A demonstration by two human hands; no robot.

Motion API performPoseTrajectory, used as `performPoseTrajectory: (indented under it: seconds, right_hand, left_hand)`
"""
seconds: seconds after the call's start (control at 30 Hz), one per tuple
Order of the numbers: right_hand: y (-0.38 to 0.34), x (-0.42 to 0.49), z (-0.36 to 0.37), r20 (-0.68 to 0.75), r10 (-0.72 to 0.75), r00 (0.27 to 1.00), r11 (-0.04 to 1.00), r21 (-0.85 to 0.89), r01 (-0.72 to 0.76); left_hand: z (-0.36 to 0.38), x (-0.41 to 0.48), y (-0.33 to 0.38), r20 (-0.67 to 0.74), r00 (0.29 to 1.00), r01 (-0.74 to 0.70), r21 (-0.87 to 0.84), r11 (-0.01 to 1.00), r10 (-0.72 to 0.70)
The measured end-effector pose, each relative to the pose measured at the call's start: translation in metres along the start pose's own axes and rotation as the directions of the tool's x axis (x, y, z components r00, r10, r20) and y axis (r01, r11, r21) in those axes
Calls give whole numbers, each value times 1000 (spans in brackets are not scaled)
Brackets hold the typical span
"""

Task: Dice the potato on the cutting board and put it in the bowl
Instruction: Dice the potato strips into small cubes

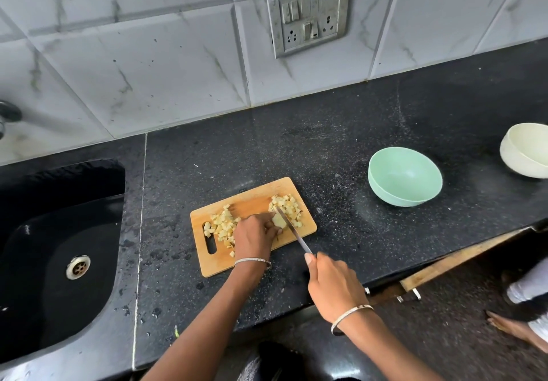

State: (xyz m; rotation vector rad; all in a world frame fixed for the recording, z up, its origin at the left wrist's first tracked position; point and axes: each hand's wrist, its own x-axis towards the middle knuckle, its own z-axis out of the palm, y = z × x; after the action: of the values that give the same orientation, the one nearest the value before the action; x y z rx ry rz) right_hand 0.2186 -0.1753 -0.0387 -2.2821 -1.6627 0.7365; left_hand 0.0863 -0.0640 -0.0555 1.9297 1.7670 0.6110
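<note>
On the middle of the cutting board (252, 198), the last uncut piece of potato (278, 220) is pinned under the curled fingertips of the left hand (255, 234). The right hand (332, 285), just off the board's near right corner, grips the knife (292, 231), whose blade slants across the piece's right side. A left heap of dice (222, 225) and a right heap of dice (289, 207) flank it. The green bowl (385, 173) stands empty, well right of the board and nearer the right hand.

White marble-patterned wall tiles (148, 63) back a black speckled granite countertop (341, 143). A grey switch-and-socket panel (308, 14) sits on the wall. A black sink (59, 217) with a steel drain (78, 267) lies at left.
</note>
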Motion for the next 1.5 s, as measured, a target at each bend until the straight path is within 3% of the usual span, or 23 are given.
performPoseTrajectory:
  seconds: [0.23, 1.0, 1.33, 1.5]
  right_hand:
    - [-8, 3, 9, -1, -38, 999, 999, 23, 38]
    - [-24, 20, 27, 7, 17, 1000, 993, -116, -16]
    - [4, 8, 4, 110, 66, 992, 998, 7, -67]
    - [-7, 7, -1, 79, 40, 996, 999, 26, -42]
  left_hand:
    - [-3, -5, -4, -7, 999, 36, -77, 996, -37]
    - [7, 5, -10, -16, 1000, -7, 33, 999, 8]
    - [7, 4, -11, -26, 999, 20, 10, 1000, -20]
    - [1, 6, -9, -36, 999, -31, 175, 984, 38]
